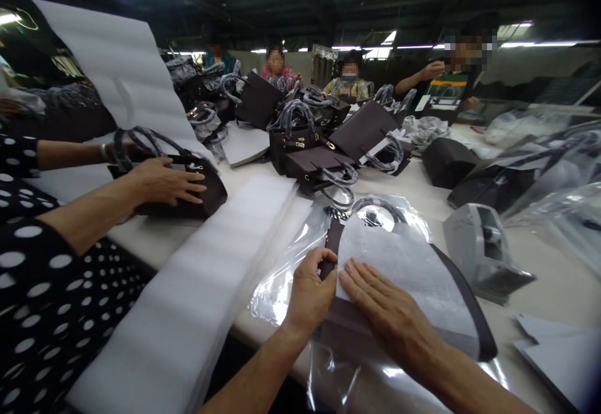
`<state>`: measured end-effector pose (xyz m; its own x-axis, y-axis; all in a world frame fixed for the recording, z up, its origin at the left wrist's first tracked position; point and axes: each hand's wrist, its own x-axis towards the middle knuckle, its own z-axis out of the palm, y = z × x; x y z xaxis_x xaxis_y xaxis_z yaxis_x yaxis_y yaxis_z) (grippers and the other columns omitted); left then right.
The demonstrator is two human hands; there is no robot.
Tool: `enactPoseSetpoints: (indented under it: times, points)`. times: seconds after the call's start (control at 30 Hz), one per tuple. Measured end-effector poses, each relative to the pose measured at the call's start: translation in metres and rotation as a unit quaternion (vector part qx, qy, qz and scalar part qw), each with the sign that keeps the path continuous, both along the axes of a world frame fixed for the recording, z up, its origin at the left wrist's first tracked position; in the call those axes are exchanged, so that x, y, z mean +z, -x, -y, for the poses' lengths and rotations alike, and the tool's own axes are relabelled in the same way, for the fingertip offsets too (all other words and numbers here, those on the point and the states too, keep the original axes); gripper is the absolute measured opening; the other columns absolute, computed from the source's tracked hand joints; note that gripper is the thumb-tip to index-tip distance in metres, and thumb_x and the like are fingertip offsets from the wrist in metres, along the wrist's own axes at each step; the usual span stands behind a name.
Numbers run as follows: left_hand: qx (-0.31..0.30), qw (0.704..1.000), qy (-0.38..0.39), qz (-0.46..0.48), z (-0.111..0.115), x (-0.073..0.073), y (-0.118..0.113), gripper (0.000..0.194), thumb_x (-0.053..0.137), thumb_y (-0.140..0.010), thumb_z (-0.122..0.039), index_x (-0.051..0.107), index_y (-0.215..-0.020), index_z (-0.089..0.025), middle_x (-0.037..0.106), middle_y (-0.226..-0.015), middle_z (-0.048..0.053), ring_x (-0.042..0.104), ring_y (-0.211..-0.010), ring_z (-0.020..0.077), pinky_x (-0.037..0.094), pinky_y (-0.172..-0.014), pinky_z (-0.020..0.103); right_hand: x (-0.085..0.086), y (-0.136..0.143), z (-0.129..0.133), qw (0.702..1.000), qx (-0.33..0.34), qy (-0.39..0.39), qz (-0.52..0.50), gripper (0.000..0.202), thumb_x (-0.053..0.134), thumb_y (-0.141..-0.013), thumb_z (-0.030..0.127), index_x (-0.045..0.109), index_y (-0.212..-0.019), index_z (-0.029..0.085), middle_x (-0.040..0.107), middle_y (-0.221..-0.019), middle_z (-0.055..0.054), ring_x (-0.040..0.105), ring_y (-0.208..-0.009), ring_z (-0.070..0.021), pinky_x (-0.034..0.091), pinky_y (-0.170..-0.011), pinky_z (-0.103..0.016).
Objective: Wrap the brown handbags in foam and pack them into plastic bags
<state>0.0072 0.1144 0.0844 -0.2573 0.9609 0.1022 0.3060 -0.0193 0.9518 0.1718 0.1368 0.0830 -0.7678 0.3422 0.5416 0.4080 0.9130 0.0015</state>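
Note:
A dark brown handbag (350, 315) lies on its side in front of me on clear plastic (272, 289), its wrapped handle pointing away. A white foam sheet (413, 270) covers most of its upper face. My left hand (312, 282) pinches the bag's dark edge at the left, thumb and fingers together. Flat on the foam sheet, just right of it, rests my right hand (375, 295), fingers stretched out and holding nothing.
Stacked white foam sheets (197, 295) lie at my left. Beyond them a person in polka-dot sleeves handles another dark bag (211, 188). Many bags (300, 144) are piled across the table. A grey tape dispenser (483, 251) stands at right, near white papers (563, 351). Several people are behind.

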Motion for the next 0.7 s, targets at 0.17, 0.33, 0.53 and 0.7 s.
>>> enactPoseSetpoints:
  times: [0.17,0.33,0.53,0.7]
  points:
    - [0.010,0.999,0.008,0.029,0.003,-0.005,-0.004,0.014,0.047,-0.081,-0.021,0.051,-0.094,-0.021,0.061,-0.088,-0.001,0.059,-0.083,0.0132,0.047,-0.077,0.027,0.002,-0.002,0.005,0.996,0.001,0.008,0.086,0.048,0.045,-0.085,0.020,0.042,-0.130,0.005,0.043,-0.132,-0.017,0.028,-0.129,-0.0291,0.037,-0.102,-0.048]
    - [-0.066,0.997,-0.026,0.040,0.013,-0.009,0.005,0.032,0.045,-0.086,-0.031,0.049,-0.117,-0.024,0.055,-0.119,0.004,0.052,-0.110,0.0162,0.042,-0.095,0.032,0.008,0.001,0.014,0.995,-0.013,0.039,0.087,0.047,0.045,-0.085,0.020,0.042,-0.128,0.003,0.041,-0.134,-0.018,0.026,-0.130,-0.0302,0.031,-0.105,-0.047]
    - [-0.097,0.995,-0.018,-0.010,0.007,-0.025,0.020,0.034,0.055,-0.077,-0.041,0.060,-0.109,-0.029,0.046,-0.132,0.002,0.037,-0.127,0.0233,0.030,-0.105,0.042,0.058,-0.014,-0.003,0.923,-0.022,0.374,-0.085,0.028,0.042,-0.087,0.022,0.060,-0.109,0.018,0.063,-0.109,-0.006,0.054,-0.109,-0.0183,0.044,-0.094,-0.034]
    - [-0.066,0.998,0.000,0.020,0.002,-0.026,0.016,0.039,0.057,-0.072,-0.050,0.062,-0.105,-0.030,0.045,-0.132,0.000,0.034,-0.128,0.0264,0.024,-0.107,0.046,0.086,-0.113,-0.063,0.713,-0.427,0.407,-0.379,0.022,0.053,-0.085,0.029,0.058,-0.102,0.016,0.061,-0.082,0.000,0.052,-0.056,-0.0053,0.037,-0.042,-0.015]
